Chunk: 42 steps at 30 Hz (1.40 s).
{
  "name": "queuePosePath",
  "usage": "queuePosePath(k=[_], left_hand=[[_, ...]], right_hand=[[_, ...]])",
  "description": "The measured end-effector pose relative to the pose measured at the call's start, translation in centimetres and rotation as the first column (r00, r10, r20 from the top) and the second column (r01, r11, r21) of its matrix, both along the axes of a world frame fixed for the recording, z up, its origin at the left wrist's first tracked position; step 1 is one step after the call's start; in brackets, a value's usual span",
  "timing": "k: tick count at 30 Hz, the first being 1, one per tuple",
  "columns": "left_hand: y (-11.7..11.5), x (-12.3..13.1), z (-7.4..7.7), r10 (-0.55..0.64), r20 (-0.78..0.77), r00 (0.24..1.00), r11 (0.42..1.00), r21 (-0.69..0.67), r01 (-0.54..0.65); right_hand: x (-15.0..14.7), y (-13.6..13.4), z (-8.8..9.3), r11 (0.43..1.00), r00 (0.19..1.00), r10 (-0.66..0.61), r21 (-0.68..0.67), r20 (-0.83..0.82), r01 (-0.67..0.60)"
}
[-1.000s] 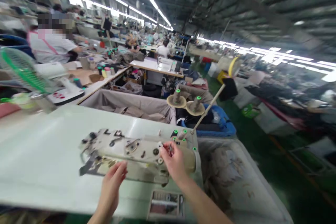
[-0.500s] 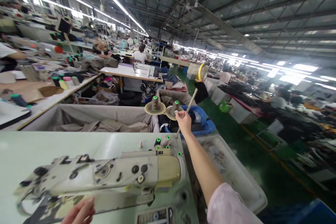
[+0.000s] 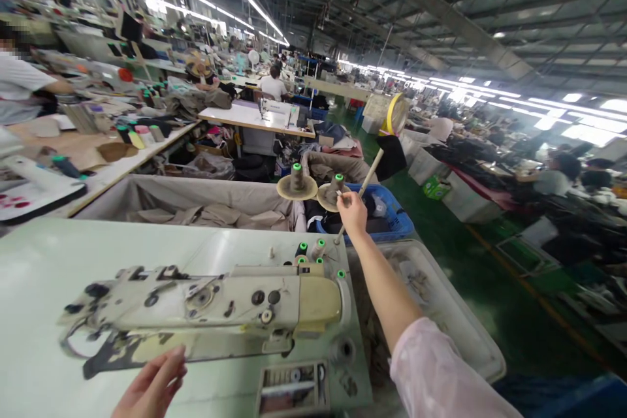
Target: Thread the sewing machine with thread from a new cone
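Thread is what I am busy with, I think. My right hand (image 3: 352,212) is stretched far out to the thread stand (image 3: 362,191) behind the sewing machine (image 3: 215,307). My fingers (image 3: 349,200) are pressed together in a little pinch, right beside the right thread cone (image 3: 336,188). The thread itself is too thin for me to see, so I cannot tell if I have it. The left thread cone (image 3: 296,177) sits just next to the other one, untouched.

My left hand (image 3: 153,386) is down low at the front of the machine. Its fingers lie close together and a bit bent, near the dark cloth (image 3: 105,360) under the machine, holding nothing.

The machine lies long across the white table (image 3: 59,261). Small green-topped spools (image 3: 313,251) stand at its right end. A small parts tray (image 3: 292,390) is set in the table in front.

I judge that I am at the start of threading. Next I need a soft, steady pull, so the thread comes down to the machine without a snag.
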<state>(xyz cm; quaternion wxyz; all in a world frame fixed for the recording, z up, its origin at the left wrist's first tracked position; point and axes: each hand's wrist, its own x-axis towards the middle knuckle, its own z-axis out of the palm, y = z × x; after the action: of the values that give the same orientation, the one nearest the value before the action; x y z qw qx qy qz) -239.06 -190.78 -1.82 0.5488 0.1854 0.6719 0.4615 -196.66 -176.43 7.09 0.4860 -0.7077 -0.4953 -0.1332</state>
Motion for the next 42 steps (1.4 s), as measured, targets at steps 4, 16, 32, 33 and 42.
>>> queuePosePath(k=[4,16,32,33,42], left_hand=[[-0.6,1.7,1.1,0.017,0.035,0.999,0.999,0.039,-0.019],[-3.4,5.3,0.7,-0.144,-0.107,0.984,0.965,0.203,0.164],[-1.7,9.7,0.2,-0.203,-0.885,0.419,0.624,0.212,0.752],[-1.6,9.9,0.2,-0.199,-0.902,0.382,0.628,0.182,0.757],[-0.9,10.3,0.6,-0.171,-0.916,0.362,0.640,0.176,0.748]], right_hand=[[-0.5,-2.5,0.5,1.000,0.999,0.029,-0.008,-0.025,-0.029],[-10.9,-25.1,-5.0,0.450,0.669,0.629,-0.517,-0.395,-0.728],[-11.5,-32.1,-17.6,0.305,0.961,0.120,-0.912,-0.250,-0.275],[-11.4,-32.3,-17.7,0.314,0.964,0.095,-0.911,-0.249,-0.266],[-11.2,-32.5,-19.9,0.319,0.975,0.025,-0.923,-0.219,-0.215]])
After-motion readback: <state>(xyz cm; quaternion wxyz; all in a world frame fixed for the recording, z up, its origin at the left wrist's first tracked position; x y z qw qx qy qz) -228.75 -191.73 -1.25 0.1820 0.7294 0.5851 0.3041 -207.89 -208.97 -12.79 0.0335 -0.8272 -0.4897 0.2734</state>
